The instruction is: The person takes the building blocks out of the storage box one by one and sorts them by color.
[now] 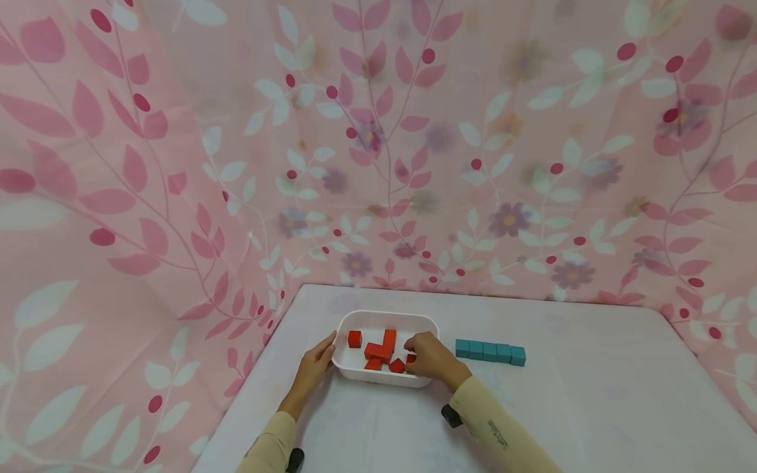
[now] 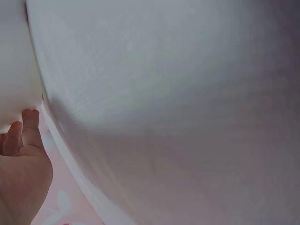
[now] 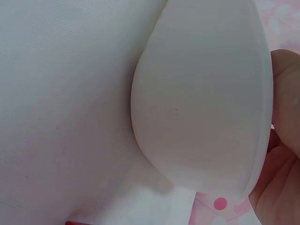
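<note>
A white tray (image 1: 386,378) holds several red blocks. Among these are a cube (image 1: 355,339), two longer blocks (image 1: 389,339) lying against each other, and a pointed block (image 1: 397,365) near the front wall. My left hand (image 1: 315,363) rests its fingers against the tray's left end, and the left wrist view shows those fingertips at the outer wall. Over the right end, my right hand (image 1: 434,358) reaches into the tray with its finger and thumb around a small red block (image 1: 411,359). Whether they touch that block is not visible; the tray wall (image 3: 201,108) hides the fingertips in the right wrist view.
Right of the tray, several teal cubes (image 1: 489,351) stand in a joined row on the white-covered table (image 1: 591,394). Pink floral cloth (image 1: 414,164) hangs behind and at the left. A bit of a red thing (image 3: 77,223) shows at the right wrist view's lower edge.
</note>
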A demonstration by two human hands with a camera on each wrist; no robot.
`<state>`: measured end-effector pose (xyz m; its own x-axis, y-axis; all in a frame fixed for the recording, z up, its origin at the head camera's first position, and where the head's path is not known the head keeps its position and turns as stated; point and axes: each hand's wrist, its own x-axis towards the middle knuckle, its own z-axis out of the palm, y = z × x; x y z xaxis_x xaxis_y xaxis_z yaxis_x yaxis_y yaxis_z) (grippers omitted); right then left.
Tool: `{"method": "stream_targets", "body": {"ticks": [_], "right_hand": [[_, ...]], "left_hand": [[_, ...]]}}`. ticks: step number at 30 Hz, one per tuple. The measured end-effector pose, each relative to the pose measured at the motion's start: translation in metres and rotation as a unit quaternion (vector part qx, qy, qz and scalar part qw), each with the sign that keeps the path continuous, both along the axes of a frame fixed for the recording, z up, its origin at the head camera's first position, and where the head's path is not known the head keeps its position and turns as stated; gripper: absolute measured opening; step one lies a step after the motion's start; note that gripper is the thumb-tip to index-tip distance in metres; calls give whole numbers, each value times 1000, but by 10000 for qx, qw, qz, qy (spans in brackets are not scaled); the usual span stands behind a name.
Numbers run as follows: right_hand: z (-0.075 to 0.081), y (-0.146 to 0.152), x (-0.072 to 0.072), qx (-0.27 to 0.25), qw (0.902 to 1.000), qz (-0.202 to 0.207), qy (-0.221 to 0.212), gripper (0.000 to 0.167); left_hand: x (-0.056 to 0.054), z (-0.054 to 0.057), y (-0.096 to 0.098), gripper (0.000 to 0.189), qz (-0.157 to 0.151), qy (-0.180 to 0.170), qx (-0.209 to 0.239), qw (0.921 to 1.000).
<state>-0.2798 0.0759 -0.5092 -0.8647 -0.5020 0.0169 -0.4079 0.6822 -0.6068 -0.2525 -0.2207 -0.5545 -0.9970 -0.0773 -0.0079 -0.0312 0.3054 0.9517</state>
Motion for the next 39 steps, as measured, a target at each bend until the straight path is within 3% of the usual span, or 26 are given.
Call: {"method": "stream_targets", "body": {"ticks": [8, 20, 26, 27, 33, 34, 39], "right_hand": [[1, -4, 0, 216, 9996, -123, -148, 37], [-5, -2, -1, 357, 9992, -112, -101, 36], [1, 3, 2, 146, 9999, -81, 21, 40], [2, 4, 2, 96, 9999, -78, 65, 40], [9, 14, 3, -371, 9979, -166, 506, 38], [10, 16, 4, -456, 9969, -190, 615, 38], [16, 26, 9, -915, 9914, -338, 873, 46]], "left_hand": [[0, 2, 1, 44, 9, -24, 50, 10000], [-1, -4, 2, 44, 17, -82, 33, 10000], [-2, -4, 3, 44, -33, -80, 17, 10000], [1, 2, 5, 45, -58, -91, 4, 9999], [0, 7, 5, 45, -50, -81, -58, 9999], [-2, 2, 4, 44, -17, -53, -40, 10000], [-2, -1, 2, 44, 35, -81, -21, 10000]]}}
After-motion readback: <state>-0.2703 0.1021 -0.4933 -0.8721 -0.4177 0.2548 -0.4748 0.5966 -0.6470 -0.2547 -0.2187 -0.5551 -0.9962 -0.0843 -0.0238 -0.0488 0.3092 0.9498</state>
